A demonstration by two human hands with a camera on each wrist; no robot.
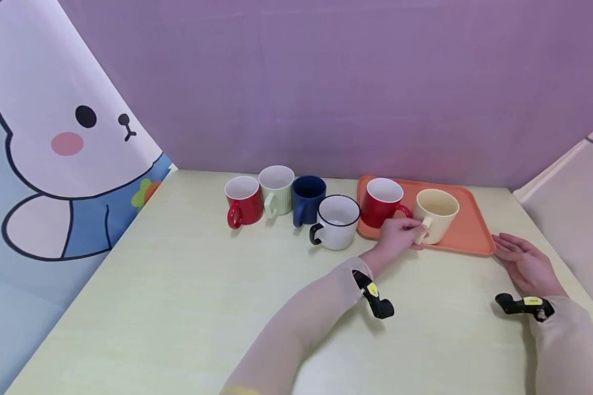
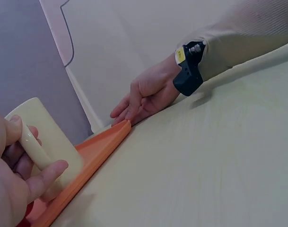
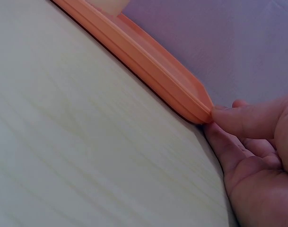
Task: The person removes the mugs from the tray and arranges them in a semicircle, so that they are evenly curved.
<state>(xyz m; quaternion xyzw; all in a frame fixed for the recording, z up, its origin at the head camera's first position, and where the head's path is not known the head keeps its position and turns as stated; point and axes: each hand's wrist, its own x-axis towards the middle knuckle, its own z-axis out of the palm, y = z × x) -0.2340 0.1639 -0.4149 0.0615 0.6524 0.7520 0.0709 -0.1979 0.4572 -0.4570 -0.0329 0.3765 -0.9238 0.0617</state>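
Note:
My left hand (image 1: 399,236) grips the handle of a cream mug (image 1: 441,215), which stands upright on the orange tray (image 1: 469,219). In the left wrist view, the thumb lies on top of that handle and fingers pass behind it. A red mug (image 1: 378,204) with a white inside stands on the tray's left part, its handle turned toward the cream mug. At the tray's near right corner, my right hand (image 1: 526,266) pinches the rim. The right wrist view shows the thumb (image 3: 250,118) against the rim and fingers beneath the edge.
Left of the tray, a row of mugs stands on the pale table (image 1: 178,307): a red mug (image 1: 247,206), a ribbed pale green mug (image 1: 279,192), a dark blue mug (image 1: 312,206) and a white mug with black rim (image 1: 337,230). A purple cloth (image 1: 326,88) hangs behind.

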